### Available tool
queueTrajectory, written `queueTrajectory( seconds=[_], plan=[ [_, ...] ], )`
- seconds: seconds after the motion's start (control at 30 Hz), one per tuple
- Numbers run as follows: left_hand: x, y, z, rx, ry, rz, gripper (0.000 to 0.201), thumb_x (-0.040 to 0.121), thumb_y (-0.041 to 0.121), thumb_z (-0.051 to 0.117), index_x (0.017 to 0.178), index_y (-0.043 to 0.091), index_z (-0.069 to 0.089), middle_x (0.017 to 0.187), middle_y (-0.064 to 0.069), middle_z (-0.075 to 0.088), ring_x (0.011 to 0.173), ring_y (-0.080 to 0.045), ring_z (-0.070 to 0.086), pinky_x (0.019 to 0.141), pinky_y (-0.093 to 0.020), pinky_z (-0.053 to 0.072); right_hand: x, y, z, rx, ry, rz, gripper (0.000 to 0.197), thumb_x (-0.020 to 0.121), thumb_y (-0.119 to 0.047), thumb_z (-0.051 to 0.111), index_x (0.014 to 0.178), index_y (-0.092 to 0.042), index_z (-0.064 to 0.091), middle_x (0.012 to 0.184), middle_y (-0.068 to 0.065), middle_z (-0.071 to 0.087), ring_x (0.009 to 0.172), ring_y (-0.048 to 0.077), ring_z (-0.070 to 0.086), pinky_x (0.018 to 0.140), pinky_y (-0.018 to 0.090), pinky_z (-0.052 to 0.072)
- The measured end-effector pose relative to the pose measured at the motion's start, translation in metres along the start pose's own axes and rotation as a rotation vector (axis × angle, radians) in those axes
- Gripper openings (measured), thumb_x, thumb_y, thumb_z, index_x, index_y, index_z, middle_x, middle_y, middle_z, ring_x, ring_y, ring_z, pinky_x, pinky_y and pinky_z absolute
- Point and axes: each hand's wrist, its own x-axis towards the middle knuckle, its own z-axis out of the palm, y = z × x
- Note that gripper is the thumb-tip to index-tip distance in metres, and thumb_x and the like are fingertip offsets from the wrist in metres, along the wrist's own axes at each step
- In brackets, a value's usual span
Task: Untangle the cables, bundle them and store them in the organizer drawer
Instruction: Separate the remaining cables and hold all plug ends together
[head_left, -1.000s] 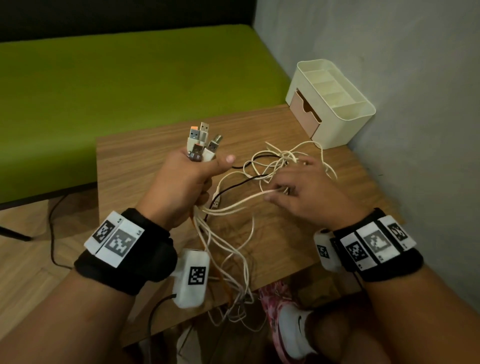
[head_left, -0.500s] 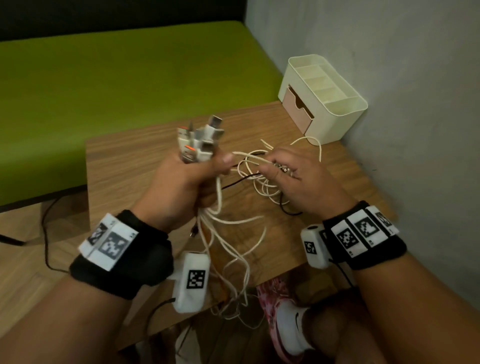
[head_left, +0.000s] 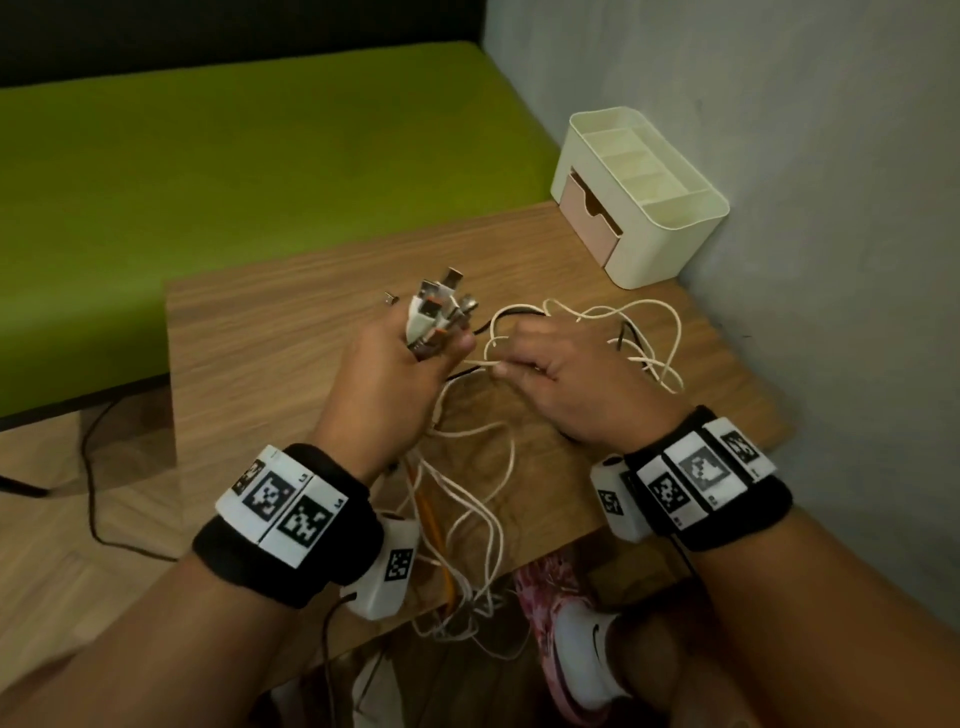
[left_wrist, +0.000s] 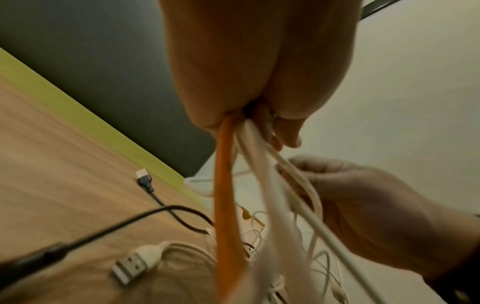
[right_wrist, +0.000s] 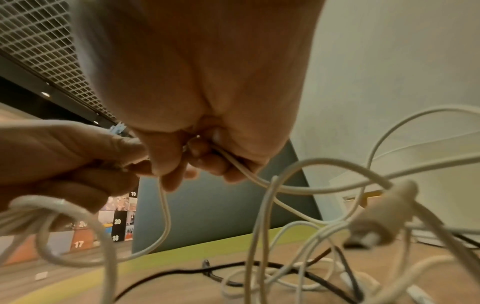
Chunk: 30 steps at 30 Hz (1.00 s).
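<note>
We are gripping the cables' plugs (head_left: 434, 317) in our left hand (head_left: 387, 384), our right hand (head_left: 566, 382) pinching a white strand; loops are lying tangled on the bench (head_left: 270, 338), nothing bundled, organizer drawer (head_left: 589, 221) far right unfilled

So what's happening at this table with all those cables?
A person is untangling cables. The left hand grips a bunch of white and orange USB cables by their plug ends, held above the wooden table. The right hand pinches one thin white cable out of the loose tangle. The cream plastic organizer sits at the far corner, its pink drawer closed.
</note>
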Motion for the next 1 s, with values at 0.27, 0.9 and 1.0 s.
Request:
queueTrajectory(
  seconds=[0.27,0.9,1.0],
  plan=[
    [0.000,0.006,-0.003,0.061,-0.182,0.060,0.021,0.091,0.023,0.068,0.074,0.013,0.064,0.057,0.007,0.060,0.047,0.001,0.049,0.049,-0.017,0.037,0.002,-0.016,-0.004,0.111,0.129,0.024,0.013,0.096,-0.024,0.062,0.098,-0.011,0.063,0.088,-0.003,0.059,0.079,0.013,0.054,0.067,0.028,0.043],
    [0.007,-0.001,-0.029,0.086,0.221,-0.051,0.018,0.092,0.017,0.064,0.110,0.022,0.063,0.078,0.016,0.059,0.064,0.005,0.054,0.056,-0.014,0.039,0.013,0.009,-0.011,-0.113,0.193,0.239,0.026,0.101,-0.025,0.051,0.115,-0.009,0.065,0.098,-0.004,0.055,0.088,0.013,0.051,0.074,0.023,0.032],
    [0.001,0.003,-0.023,0.032,0.292,0.135,0.022,0.094,0.018,0.063,0.115,0.021,0.065,0.092,0.014,0.064,0.077,0.005,0.056,0.067,-0.010,0.040,0.014,0.008,-0.008,-0.246,0.132,0.318,0.026,0.102,-0.027,0.046,0.105,-0.007,0.063,0.099,0.008,0.059,0.089,0.025,0.054,0.075,0.036,0.041]
  ],
)
